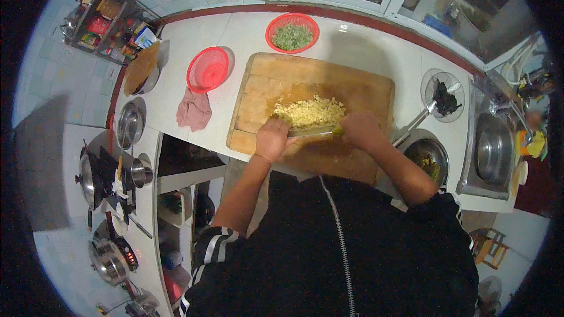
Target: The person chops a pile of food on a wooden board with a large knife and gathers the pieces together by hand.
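Observation:
A kitchen knife (310,133) lies crosswise over a wooden cutting board (260,79), its blade seen nearly edge-on. Around its handle, at the right end, my right hand (363,128) is closed; a yellow-green bit shows beside those fingers. My left hand (271,138) is at the other end of the blade, fingers bent over it and thumb along the near side; its fingertips are partly hidden. Just beyond the blade sits a heap of finely diced pale-yellow food (310,111). Damp, darker patches mark the wood around the heap.
Behind the board stands a red basket (269,37) of chopped greens. At left are another red basket (208,70) and a pink cloth (194,110). Rightward are a skimmer (454,83) with dark food, a metal bowl (443,152) and a sink (491,158). Pots (108,264) stand far left.

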